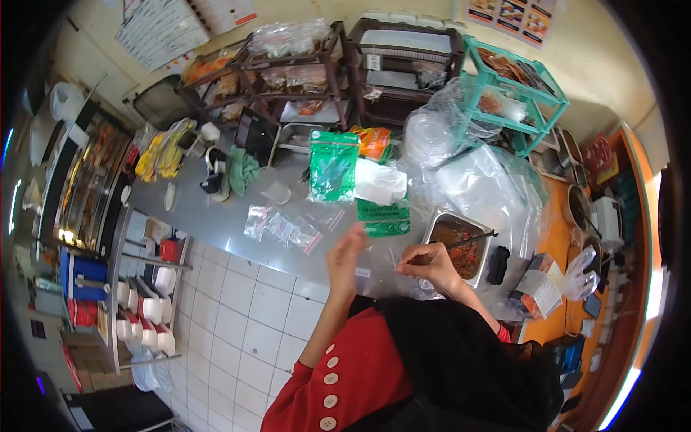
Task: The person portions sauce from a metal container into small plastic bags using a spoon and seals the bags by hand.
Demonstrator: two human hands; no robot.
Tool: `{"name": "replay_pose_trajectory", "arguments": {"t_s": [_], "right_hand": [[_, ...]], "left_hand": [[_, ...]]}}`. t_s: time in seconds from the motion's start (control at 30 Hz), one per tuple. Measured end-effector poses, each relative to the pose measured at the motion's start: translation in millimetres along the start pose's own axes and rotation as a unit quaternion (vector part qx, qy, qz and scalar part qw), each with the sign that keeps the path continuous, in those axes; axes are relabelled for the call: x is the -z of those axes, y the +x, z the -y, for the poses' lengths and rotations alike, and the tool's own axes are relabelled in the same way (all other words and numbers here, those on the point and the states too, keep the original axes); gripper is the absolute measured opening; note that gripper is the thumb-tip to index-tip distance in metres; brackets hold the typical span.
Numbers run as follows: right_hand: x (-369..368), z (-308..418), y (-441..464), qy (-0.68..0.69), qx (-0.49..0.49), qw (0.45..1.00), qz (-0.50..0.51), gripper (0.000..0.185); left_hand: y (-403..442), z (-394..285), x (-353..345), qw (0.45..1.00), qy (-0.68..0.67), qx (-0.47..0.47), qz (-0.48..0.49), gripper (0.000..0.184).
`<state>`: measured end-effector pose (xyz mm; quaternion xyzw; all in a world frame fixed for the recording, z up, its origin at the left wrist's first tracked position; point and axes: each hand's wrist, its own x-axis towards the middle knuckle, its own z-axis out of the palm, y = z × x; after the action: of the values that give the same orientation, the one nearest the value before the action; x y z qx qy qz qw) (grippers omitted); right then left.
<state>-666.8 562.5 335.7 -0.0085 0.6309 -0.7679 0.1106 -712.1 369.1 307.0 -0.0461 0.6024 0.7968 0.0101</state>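
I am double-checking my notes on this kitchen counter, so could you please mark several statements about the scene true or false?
1. The right hand is nearer the metal tray than the left hand is. True.
2. The two hands are clasped together. False: they are apart.
3. A black utensil rests in the metal tray. True.
4. The rack at the upper right of the picture is bright red. False: it is teal.
5. The green cloth lies left of the large green pouch in the picture. True.
6. The floor is wooden planks. False: it is pale tiles.
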Motion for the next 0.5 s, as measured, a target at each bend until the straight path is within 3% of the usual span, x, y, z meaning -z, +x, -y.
{"name": "replay_pose_trajectory", "arguments": {"t_s": [0.07, 0.13, 0.2, 0.3, 0.4, 0.43, 0.5], "right_hand": [[-1, -3, 4, -0.015, 0.014, 1.0, -0.019, 0.005], [0, -10, 9, -0.048, 0.032, 0.998, -0.039, 0.008], [-8, -2, 9, -0.13, 0.029, 0.991, -0.022, 0.01], [-17, -12, 9, -0.149, 0.028, 0.988, -0.017, 0.012], [-25, -13, 8, -0.1, 0.022, 0.994, -0.027, 0.011], [-27, -10, 6, -0.082, 0.018, 0.996, -0.03, 0.01], [-34, -5, 5, -0.271, 0.119, 0.954, -0.045, 0.009]], "left_hand": [[3, -5, 4, 0.962, 0.028, -0.124, -0.241, 0.017], [-7, -14, 8, 0.984, 0.101, -0.131, -0.06, 0.016], [-23, -21, 12, 0.97, 0.17, -0.122, 0.123, 0.015], [-29, -20, 3, 0.961, 0.175, -0.077, 0.198, 0.014], [-21, -18, 9, 0.97, 0.123, 0.021, 0.207, 0.012], [-21, -19, 10, 0.967, 0.147, 0.006, 0.206, 0.011], [-22, -35, 5, 0.959, 0.195, -0.023, 0.204, 0.009]]}}
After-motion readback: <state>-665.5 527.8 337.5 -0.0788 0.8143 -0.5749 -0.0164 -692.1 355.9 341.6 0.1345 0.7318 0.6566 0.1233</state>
